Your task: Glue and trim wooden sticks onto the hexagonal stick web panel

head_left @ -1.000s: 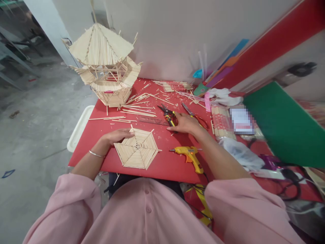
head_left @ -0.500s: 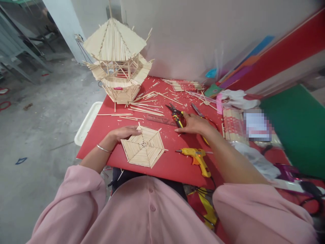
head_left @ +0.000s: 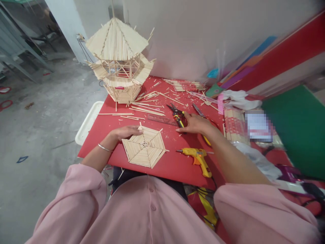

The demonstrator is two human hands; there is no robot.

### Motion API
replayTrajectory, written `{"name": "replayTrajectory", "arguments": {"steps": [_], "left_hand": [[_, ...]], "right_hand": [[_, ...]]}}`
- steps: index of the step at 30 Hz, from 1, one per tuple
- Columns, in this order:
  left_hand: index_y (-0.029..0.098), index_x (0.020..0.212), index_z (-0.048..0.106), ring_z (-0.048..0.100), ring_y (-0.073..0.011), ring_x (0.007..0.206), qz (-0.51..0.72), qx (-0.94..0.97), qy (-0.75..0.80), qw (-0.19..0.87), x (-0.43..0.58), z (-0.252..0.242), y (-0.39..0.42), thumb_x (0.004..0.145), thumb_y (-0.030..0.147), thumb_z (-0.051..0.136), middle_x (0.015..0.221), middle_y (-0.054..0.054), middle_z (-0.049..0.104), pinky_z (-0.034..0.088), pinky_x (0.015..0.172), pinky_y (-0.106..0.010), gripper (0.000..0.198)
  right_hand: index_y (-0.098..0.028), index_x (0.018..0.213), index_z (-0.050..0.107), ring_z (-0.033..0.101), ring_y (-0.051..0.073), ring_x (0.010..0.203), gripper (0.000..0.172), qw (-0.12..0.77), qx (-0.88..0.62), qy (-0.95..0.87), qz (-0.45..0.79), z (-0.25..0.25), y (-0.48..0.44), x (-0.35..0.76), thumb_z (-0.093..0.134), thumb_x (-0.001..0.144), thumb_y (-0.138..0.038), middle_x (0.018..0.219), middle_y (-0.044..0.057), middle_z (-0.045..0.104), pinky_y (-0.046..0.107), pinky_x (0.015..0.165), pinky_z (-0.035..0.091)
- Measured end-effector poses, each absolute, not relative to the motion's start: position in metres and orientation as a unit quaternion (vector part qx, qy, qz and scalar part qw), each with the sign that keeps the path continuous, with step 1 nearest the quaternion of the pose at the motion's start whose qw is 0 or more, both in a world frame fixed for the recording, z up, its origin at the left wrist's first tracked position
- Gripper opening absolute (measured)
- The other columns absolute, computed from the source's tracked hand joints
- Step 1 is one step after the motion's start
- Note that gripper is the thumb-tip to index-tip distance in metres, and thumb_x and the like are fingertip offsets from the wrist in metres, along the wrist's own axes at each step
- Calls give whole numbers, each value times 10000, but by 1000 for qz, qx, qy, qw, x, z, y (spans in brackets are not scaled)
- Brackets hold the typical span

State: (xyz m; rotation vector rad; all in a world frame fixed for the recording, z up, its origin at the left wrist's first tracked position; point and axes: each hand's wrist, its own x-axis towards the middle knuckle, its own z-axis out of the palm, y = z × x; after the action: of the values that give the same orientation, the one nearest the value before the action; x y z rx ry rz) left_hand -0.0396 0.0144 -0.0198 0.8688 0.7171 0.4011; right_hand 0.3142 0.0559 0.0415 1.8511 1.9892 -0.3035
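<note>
A flat hexagonal panel of thin wooden sticks [head_left: 147,154] lies near the table's front edge, a small star shape at its centre. My left hand [head_left: 125,133] rests flat over its upper left edge, fingers stretched out. To the right, my right hand [head_left: 194,123] lies at the handles of the wire cutters [head_left: 178,118], thumb apart from the fingers, not wrapped around them. Part of the handles is hidden under the fingers. Just beyond that hand are scissors [head_left: 200,111]. A yellow glue gun [head_left: 199,158] lies on its side below it, with a small orange light.
A tiered pagoda model of sticks [head_left: 116,61] stands at the table's back left. Loose sticks [head_left: 147,110] and a clear ruler [head_left: 162,119] lie before it. Packs of sticks [head_left: 235,123] and plastic bags [head_left: 256,161] occupy the right. A white tray [head_left: 82,130] juts out left.
The whole view has shifted very slightly. Both hands stay in place on the panel and at the wire cutters.
</note>
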Motion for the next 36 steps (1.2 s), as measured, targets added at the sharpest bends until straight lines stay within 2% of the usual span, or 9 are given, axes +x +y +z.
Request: {"name": "replayTrajectory", "arguments": {"steps": [13,17,23,29,36], "left_hand": [[121,995,767,754,-177,821,199,404,367,814,-39,-15,12,772,356,923,923,-84,817,576,721,-251,360],[118,1018,769,755,-191,838,196,407,363,815,-40,-15,12,759,394,931,959,-102,821,574,745,-267,411],[121,996,766,747,-184,816,182,408,364,817,-39,-14,13,734,432,945,952,-102,815,579,736,-272,445],[112,1045,763,740,-179,833,182,418,375,807,-38,-11,11,730,438,945,959,-92,812,579,748,-272,489],[126,987,756,735,-187,867,191,424,390,795,-39,-12,11,781,374,909,913,-71,801,572,805,-289,356]], "right_hand": [[-94,1674,245,573,462,1375,1186,204,652,722,-110,38,57,318,659,804,-786,1534,306,547,519,1070,488],[-92,1691,204,552,458,1403,1202,211,654,718,-113,40,57,317,659,814,-776,1553,306,526,514,1093,475],[-86,1678,248,530,454,1426,1169,208,657,716,-109,41,54,315,658,823,-768,1575,306,504,506,1117,460],[-106,1688,215,541,468,1412,1197,198,654,721,-113,39,56,318,659,807,-784,1579,308,502,526,1104,466],[-101,1662,278,566,469,1382,1172,199,652,723,-112,37,57,320,636,800,-809,1567,313,508,530,1089,476]]}}
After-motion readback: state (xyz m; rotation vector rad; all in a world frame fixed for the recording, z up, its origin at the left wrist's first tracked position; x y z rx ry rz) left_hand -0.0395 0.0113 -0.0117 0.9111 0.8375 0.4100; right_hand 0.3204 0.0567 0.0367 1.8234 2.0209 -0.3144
